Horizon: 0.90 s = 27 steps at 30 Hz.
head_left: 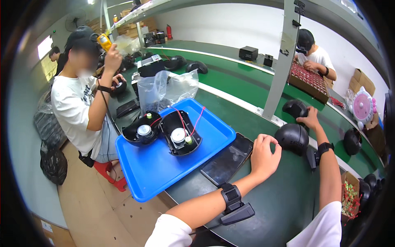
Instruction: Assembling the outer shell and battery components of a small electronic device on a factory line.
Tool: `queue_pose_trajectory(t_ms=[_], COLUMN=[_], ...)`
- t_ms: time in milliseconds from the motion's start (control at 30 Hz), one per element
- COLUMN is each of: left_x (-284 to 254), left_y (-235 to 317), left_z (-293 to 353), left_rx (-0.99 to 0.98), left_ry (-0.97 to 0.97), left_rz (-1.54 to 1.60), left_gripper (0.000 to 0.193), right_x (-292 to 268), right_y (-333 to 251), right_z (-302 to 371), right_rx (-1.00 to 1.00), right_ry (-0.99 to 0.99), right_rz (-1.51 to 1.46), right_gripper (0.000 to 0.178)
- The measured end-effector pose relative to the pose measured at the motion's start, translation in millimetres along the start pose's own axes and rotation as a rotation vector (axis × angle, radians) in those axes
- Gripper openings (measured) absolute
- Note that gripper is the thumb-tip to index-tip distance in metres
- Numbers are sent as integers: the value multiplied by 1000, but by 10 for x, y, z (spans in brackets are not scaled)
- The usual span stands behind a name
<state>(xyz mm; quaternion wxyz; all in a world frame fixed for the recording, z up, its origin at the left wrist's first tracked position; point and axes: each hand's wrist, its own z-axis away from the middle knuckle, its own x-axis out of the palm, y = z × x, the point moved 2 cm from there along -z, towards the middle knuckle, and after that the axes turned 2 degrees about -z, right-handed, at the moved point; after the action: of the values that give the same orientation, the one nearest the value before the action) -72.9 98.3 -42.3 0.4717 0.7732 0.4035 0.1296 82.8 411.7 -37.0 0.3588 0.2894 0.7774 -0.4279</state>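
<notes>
My left hand (264, 158) is over the dark bench, left of a closed black rounded housing (292, 138). Its fingers are curled, with thumb and index finger bent into a ring; anything between the tips is too small to make out. Farther off, my right hand (311, 120) has thumb and fingers on the edge of a black curved shell (294, 108) on the green conveyor side. A blue tray (144, 184) to the left carries two open black shells: a left one (132, 135) and a right one (192, 145), each with a round silver speaker; red wires rise from the right one.
A black flat panel (226, 161) lies between tray and left hand. A metal post (279, 70) rises beyond. At right are a small carton of red-wired parts (349, 193), another black shell (352, 141) and a pink fan (362, 106). Co-workers sit left and far right.
</notes>
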Motion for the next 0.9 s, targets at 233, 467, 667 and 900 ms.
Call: queue_pose_trajectory(t_ms=[233, 467, 667, 900], left_x=[54, 142, 162, 122], left_y=[-45, -49, -21, -52], left_z=[34, 41, 60, 76], left_rx=[12, 5, 2, -74], left_ry=[-137, -211, -205, -320], left_rz=[108, 120, 251, 314], left_gripper=[10, 9, 27, 41], right_x=[-19, -840, -1169, -1302], right_y=[-337, -438, -439, -664], right_z=[295, 808, 1476, 1912], right_rx=[-76, 44, 83, 165], right_ry=[-23, 157, 182, -80], right_rz=[-241, 62, 149, 367], right_gripper=[88, 87, 86, 93])
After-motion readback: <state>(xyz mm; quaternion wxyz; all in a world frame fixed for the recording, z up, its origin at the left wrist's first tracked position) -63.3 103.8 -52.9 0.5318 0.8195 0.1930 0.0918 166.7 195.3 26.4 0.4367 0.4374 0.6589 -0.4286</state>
